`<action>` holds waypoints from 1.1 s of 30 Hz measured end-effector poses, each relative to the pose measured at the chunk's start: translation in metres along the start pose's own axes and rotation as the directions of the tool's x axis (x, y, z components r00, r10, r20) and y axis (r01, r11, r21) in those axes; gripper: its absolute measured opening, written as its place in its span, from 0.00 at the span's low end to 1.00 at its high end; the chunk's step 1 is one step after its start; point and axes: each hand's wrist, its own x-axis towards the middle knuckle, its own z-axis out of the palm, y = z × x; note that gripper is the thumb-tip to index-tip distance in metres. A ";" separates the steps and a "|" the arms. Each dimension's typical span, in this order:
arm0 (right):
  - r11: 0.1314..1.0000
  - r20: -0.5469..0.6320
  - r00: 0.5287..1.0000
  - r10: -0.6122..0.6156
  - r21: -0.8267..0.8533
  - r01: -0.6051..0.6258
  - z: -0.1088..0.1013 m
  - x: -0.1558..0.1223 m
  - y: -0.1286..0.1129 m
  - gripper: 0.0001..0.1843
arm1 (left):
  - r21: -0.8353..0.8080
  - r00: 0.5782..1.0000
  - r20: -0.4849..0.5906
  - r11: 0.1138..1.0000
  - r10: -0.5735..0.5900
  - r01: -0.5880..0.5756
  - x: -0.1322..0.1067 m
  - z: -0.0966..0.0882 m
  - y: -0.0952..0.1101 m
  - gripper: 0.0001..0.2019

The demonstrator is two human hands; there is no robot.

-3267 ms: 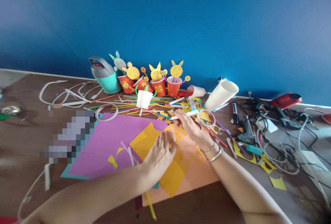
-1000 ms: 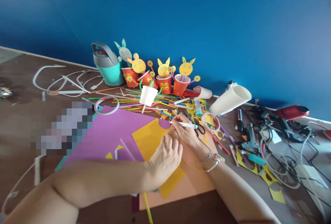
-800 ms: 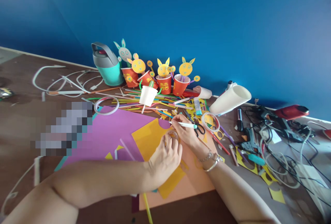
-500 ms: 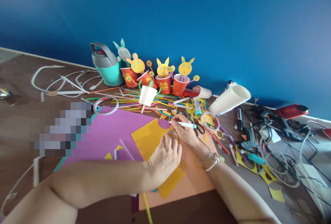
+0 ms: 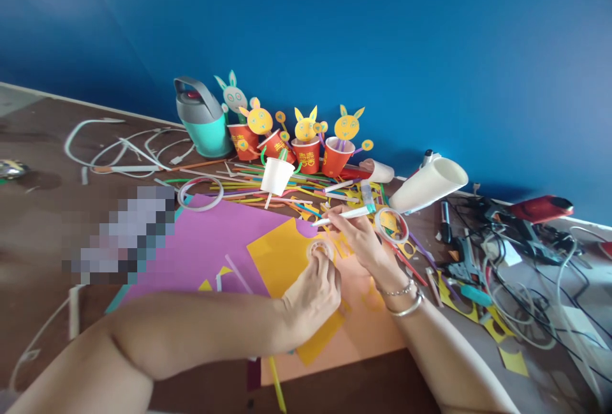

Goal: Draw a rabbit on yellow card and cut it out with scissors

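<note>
My left hand (image 5: 313, 296) rests on the yellow card (image 5: 270, 254), its fingers bent and pinched against a small clear tape roll (image 5: 321, 248) lying flat near the card's right edge. In my right hand (image 5: 363, 245) is a white marker (image 5: 351, 213) with a green end, held slanted, its tip pointing left above the sheets. The tip is apart from the roll. Under the yellow card lie a purple sheet (image 5: 196, 254) and a peach sheet (image 5: 373, 344). Curled fingers hide part of the roll's near side.
Red paper cups (image 5: 306, 157) with animal faces stand along the wall beside a teal jug (image 5: 205, 133). A white cup (image 5: 277, 175), loose straws (image 5: 239, 197) and tape rolls (image 5: 199, 194) lie in front. Glue guns (image 5: 461, 261) and tangled cables (image 5: 521, 312) are on the right.
My right hand has moved right and back from the tape roll with the marker. The left fingers have drawn nearer to me, so more of the roll shows.
</note>
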 end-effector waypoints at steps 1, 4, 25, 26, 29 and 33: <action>0.999 0.020 1.000 -0.013 -0.034 0.014 0.001 0.000 0.000 0.09 | 0.026 1.000 -0.006 1.000 -0.008 0.008 0.000 0.000 0.001 0.18; 0.976 0.125 0.991 -0.037 -0.208 0.062 0.006 0.001 0.002 0.07 | 0.111 0.999 -0.031 0.993 -0.033 0.036 -0.002 0.004 0.008 0.18; 0.700 0.518 0.856 0.003 -0.612 0.368 0.023 0.030 0.003 0.12 | 0.204 0.995 -0.096 0.979 0.012 0.008 -0.007 0.015 0.014 0.20; 0.698 0.532 0.847 0.022 -0.614 0.367 0.024 0.031 0.001 0.12 | 0.200 0.996 -0.094 0.980 0.009 0.010 -0.007 0.014 0.014 0.20; 0.678 0.554 0.829 0.080 -0.640 0.362 0.026 0.031 -0.006 0.13 | 0.206 0.997 -0.077 0.978 -0.003 0.019 -0.007 0.015 0.015 0.20; 0.685 0.576 0.809 0.114 -0.636 0.356 0.029 0.032 -0.011 0.14 | 0.272 0.998 -0.069 0.962 0.013 0.006 -0.008 0.016 0.015 0.19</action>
